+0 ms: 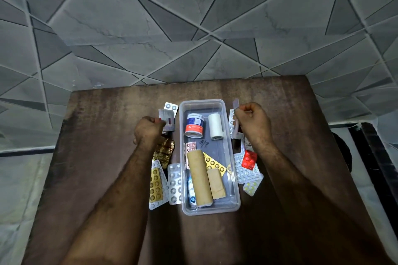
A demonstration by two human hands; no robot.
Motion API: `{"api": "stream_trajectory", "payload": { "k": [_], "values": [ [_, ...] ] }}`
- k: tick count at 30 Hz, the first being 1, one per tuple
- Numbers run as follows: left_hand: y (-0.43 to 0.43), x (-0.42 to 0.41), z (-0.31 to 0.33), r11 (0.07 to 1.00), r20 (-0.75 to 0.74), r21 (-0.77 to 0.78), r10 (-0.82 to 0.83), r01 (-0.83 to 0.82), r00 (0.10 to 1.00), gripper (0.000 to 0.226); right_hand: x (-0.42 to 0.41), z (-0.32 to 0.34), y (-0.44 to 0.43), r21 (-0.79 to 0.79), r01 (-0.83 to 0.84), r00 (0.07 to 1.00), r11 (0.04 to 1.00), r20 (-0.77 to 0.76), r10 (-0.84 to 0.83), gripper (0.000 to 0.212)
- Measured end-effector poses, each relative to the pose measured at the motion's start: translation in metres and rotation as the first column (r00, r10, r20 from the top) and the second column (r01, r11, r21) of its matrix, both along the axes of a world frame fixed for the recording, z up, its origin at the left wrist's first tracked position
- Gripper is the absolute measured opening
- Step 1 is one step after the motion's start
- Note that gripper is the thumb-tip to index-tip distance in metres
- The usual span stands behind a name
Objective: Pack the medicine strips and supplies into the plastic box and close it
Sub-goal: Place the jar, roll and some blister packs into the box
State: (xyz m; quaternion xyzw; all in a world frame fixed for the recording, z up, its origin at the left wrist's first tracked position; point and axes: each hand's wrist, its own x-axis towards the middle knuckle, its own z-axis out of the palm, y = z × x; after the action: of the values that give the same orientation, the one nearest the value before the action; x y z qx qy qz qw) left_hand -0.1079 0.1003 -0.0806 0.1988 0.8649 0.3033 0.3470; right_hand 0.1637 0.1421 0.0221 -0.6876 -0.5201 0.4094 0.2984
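Note:
An open clear plastic box (234,180) stands mid-table. Inside lie an orange-and-white tape roll (194,125), a white bandage roll (216,126), two brown crepe rolls (199,179), a yellow strip (215,164) and a pink strip (191,146). My left hand (147,130) is closed on a white-and-red medicine strip (168,119) left of the box. My right hand (252,120) grips a silver strip (232,123) at the box's right edge. Loose strips lie on both sides: gold and silver ones (164,183) on the left, a red one (249,159) and silver ones (247,172) on the right.
The brown table (97,157) ends against a grey tiled wall (193,28). A crumpled gold foil pack (164,151) lies beneath my left wrist. No lid is in sight. The table's front edge is hidden by my forearms.

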Motion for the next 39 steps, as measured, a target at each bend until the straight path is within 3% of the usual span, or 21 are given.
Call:
{"api": "stream_trajectory", "payload": {
  "k": [3, 6, 9, 18, 27, 30, 35, 39],
  "values": [
    [-0.013, 0.013, 0.048, 0.988, -0.005, 0.153, 0.0, 0.001, 1.0, 0.017, -0.004, -0.001, -0.006, 0.004, 0.015, 0.998, 1.0, 0.065, -0.015, 0.015],
    [-0.029, 0.016, 0.066, 0.96, 0.055, 0.28, -0.023, 0.007, 0.998, 0.018, -0.013, -0.005, -0.019, -0.034, -0.017, 0.997, 0.999, 0.069, 0.02, 0.016],
    [-0.04, 0.037, 0.083, 0.953, 0.0, 0.286, -0.103, 0.098, 0.995, 0.019, -0.022, -0.009, -0.027, -0.037, -0.079, 0.988, 0.996, 0.132, 0.083, 0.018],
    [-0.061, 0.103, 0.081, 0.931, -0.14, 0.035, -0.356, 0.364, 0.924, 0.017, -0.036, -0.019, -0.039, -0.143, -0.301, 0.826, 0.943, 0.454, 0.333, 0.02],
    [-0.055, 0.114, 0.077, 0.869, -0.285, -0.113, -0.494, 0.482, 0.822, 0.031, -0.037, -0.027, -0.045, -0.184, -0.393, 0.709, 0.901, 0.564, 0.424, 0.023],
    [-0.058, 0.113, 0.078, 0.872, -0.305, -0.048, -0.476, 0.486, 0.825, 0.027, -0.03, -0.024, -0.043, -0.131, -0.385, 0.771, 0.913, 0.498, 0.397, 0.023],
    [-0.082, 0.085, 0.08, 0.948, -0.339, 0.147, -0.22, 0.283, 0.915, 0.02, 0.012, -0.018, -0.04, -0.063, -0.234, 0.951, 0.97, 0.194, 0.242, 0.009],
    [-0.112, 0.059, 0.068, 0.978, -0.363, 0.106, -0.128, 0.178, 0.923, 0.021, 0.051, -0.029, -0.046, -0.113, -0.167, 0.948, 0.979, 0.255, 0.191, 0.01]
  ]
}}
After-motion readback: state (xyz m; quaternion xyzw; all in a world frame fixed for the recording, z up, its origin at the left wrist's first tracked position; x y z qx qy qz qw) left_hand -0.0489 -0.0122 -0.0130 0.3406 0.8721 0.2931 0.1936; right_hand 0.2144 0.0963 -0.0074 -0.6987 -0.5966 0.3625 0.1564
